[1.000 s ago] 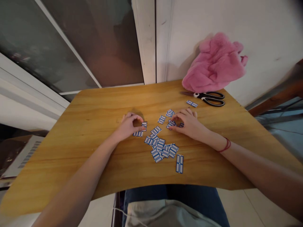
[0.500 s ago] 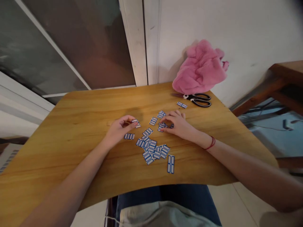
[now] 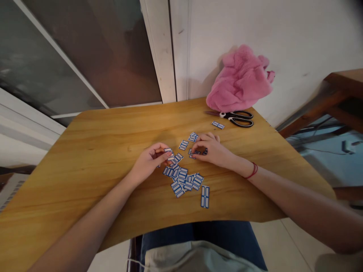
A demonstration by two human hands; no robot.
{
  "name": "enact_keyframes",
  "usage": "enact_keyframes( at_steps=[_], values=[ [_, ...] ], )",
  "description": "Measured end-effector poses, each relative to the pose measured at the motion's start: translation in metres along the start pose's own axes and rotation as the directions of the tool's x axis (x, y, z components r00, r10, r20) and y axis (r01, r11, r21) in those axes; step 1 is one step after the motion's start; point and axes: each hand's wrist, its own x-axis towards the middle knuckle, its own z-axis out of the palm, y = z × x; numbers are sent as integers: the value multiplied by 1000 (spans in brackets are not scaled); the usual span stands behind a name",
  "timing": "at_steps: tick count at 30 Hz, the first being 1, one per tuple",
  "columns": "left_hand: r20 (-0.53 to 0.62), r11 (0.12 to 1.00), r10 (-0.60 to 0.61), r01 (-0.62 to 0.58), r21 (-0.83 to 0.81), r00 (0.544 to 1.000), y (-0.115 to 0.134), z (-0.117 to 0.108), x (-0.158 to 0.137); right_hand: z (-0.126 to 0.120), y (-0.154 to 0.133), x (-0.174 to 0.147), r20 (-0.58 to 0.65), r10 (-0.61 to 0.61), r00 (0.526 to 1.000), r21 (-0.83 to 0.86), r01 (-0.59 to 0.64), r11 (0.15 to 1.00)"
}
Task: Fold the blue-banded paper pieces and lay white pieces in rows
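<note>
Small white label pieces with blue borders lie spread over the wooden table (image 3: 107,151), many of them overlapping in a loose pile (image 3: 181,179). My left hand (image 3: 150,160) is closed at the pile's upper left, pinching a few label pieces (image 3: 169,154) between thumb and fingers. Just to the right, my right hand (image 3: 210,148) curls over other label pieces (image 3: 191,152), its thumb and index finger closing on them at the table. Its palm partly hides labels beneath. Between the hands lies a single label piece (image 3: 183,145), with an overlapping group (image 3: 193,137) beside it.
Black-handled scissors (image 3: 238,118) lie at the back right, in front of a bunched pink cloth (image 3: 241,81) against the wall. One label piece (image 3: 218,124) is near the scissors, another (image 3: 205,196) near the front edge. A wooden frame (image 3: 326,102) stands at the right.
My left hand has moved right and slightly down with its label pieces, now over the pile's upper edge. My right hand's fingertips have shifted slightly among the labels beneath them.
</note>
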Motion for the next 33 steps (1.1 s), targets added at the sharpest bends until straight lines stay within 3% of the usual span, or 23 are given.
enact_keyframes(
  at_steps=[6, 13, 18, 21, 28, 33],
  values=[
    [18, 999, -13, 14, -43, 1000, -4, 6, 0, -6, -5, -1, -67, -39, 997, 60, 43, 997],
    [31, 974, -101, 105, -202, 994, 0, 26, -11, -11, -24, -8, -272, -195, 942, 181, 249, 951],
    [147, 818, -249, 290, -497, 957, 5, 39, -22, -4, -31, -14, -269, -244, 932, 180, 298, 938],
    [164, 745, -281, 323, -584, 945, 9, 44, -26, -1, -31, -14, -256, -252, 933, 191, 305, 933],
    [199, 681, -264, 328, -655, 944, 10, 42, -27, 3, -28, -13, -236, -264, 935, 175, 308, 935],
    [178, 705, -265, 316, -635, 948, 9, 42, -26, 6, -27, -14, -203, -315, 927, 134, 345, 929]
  ],
)
